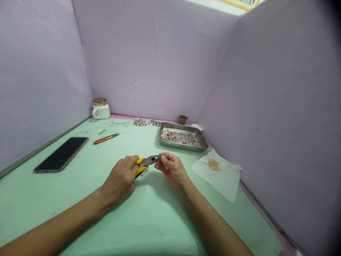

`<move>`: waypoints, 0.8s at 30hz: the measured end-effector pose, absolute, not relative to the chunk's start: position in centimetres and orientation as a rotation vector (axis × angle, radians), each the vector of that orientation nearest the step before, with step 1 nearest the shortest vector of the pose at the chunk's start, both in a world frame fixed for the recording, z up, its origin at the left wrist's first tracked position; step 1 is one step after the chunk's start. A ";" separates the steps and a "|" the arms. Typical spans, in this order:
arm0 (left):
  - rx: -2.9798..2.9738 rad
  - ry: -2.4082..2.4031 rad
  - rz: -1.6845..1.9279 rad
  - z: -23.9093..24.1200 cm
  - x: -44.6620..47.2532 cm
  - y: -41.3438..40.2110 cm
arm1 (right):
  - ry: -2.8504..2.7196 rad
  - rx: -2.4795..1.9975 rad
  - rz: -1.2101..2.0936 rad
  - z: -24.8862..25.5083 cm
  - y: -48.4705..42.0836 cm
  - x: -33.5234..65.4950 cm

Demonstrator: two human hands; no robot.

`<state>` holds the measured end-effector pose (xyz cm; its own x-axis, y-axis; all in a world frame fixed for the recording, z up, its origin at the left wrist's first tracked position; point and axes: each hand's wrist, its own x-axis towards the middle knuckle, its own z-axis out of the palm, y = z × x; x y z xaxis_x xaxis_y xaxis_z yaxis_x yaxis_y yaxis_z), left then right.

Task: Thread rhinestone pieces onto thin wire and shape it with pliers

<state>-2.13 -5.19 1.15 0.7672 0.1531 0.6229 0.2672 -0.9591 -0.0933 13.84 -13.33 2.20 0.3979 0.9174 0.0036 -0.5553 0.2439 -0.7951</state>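
Observation:
My left hand (123, 178) is wrapped round the yellow-handled pliers (151, 160), whose grey jaws point right. At the jaw tips, my right hand (172, 168) pinches its thumb and fingers together on something too small to make out. A thin wire (153, 174) trails below the pliers, between the two hands. Small pale beads seem to show by the lower handle, but they are blurred. Beyond my right hand stands a metal tray (183, 147) with many loose red, clear and pale beads in it.
Orange thread snips (106, 139) and a phone (61, 155) lie to the left. Cut wires (114, 124) and red beaded pieces (140, 122) are spread at the back. A lidded white mug (101, 111), a small brown cup (182, 120) and white paper (226, 181) with tan bits stand or lie around.

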 end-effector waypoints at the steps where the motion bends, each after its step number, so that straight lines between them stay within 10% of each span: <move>1: -2.802 -0.344 -0.966 1.1 -2.1 -5.2 | -0.527 -0.808 1.077 2.2 -13.3 13.8; 24: -4.222 -0.815 -0.817 4.2 -3.5 -4.9 | -0.497 -0.801 0.967 2.5 -13.0 14.4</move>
